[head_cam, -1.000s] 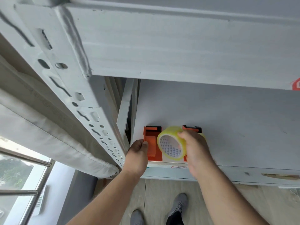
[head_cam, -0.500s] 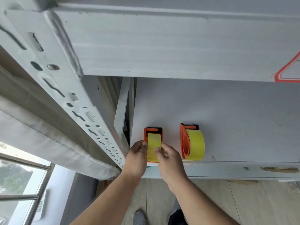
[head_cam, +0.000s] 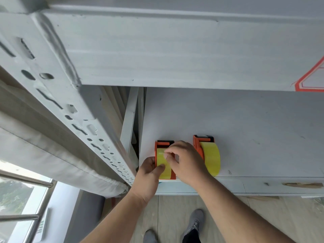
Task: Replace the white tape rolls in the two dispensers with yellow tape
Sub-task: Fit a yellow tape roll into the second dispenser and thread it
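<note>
At the shelf's (head_cam: pixel 245 130) near-left corner, the left hand (head_cam: pixel 149 174) grips the left dispenser (head_cam: pixel 156 155), thumb on its yellow roll (head_cam: pixel 162 162). The right hand (head_cam: pixel 185 162) pinches the tape's free end. Probably the threading step: next, draw it toward the far cutter. Beside it, the right dispenser (head_cam: pixel 197 146) already holds yellow tape (head_cam: pixel 212 158).

Two orange tape dispensers, a left dispenser (head_cam: pixel 164 143) and a right dispenser (head_cam: pixel 198 146), two yellow tape rolls, left roll (head_cam: pixel 164 163), right roll (head_cam: pixel 211 159), two hands, left hand (head_cam: pixel 149 174), right hand (head_cam: pixel 187 162), two grey shoes (head_cam: pixel 195 222), one white shelf (head_cam: pixel 245 128).
</note>
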`<state>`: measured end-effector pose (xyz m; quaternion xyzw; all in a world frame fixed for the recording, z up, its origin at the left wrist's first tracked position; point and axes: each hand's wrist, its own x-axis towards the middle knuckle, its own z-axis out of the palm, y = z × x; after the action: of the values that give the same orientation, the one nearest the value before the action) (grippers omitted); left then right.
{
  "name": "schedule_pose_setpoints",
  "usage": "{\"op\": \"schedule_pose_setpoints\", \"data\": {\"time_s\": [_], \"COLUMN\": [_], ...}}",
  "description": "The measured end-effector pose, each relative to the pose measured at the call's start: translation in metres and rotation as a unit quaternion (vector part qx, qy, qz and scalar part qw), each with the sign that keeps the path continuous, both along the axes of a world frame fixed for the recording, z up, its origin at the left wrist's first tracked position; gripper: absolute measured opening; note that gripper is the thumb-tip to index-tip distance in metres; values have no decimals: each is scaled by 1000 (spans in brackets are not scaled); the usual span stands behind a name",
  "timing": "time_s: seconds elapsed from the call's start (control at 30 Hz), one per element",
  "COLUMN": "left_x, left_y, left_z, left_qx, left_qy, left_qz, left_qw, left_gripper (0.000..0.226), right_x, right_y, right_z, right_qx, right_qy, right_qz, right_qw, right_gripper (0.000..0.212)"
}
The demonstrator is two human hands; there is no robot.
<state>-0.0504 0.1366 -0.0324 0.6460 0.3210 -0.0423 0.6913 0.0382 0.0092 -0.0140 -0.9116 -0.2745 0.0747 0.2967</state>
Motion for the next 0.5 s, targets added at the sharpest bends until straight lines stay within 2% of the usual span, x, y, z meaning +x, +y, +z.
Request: {"op": "schedule_pose_setpoints", "data": {"time_s": [0.07,0.1,0.17,0.23,0.27,0.4,0.5], "left_x": [0,1,5,12,16,21,13], "left_y": [1,2,1,0,0,1,-1], "left_z": [-1,-3,1,2,2,4,8], "left_qx": [4,0,0,-3,-4,-8,53], "left_qy": [1,2,17,37,44,33,-10], "left_qz": [-3,-1,-6,-18,-21,-6,-1], "left_qw": [1000,1000,1000,999,999,999,999], "left_gripper": [11,11,31,49,51,34,44], "right_x": [7,10,18,26,30,42,41], "right_y": [4,7,13,18,20,22,20], "right_z": [0,1,2,2,3,11,13], "right_qx": [-2,4,18,28,33,31,83], "right_qy": [4,42,137,196,215,260,327], "right_qz": [-5,-24,-75,-106,-115,-155,-211], "right_qw": [1000,999,987,974,969,953,918], "right_gripper": [19,19,19,18,18,18,15]}}
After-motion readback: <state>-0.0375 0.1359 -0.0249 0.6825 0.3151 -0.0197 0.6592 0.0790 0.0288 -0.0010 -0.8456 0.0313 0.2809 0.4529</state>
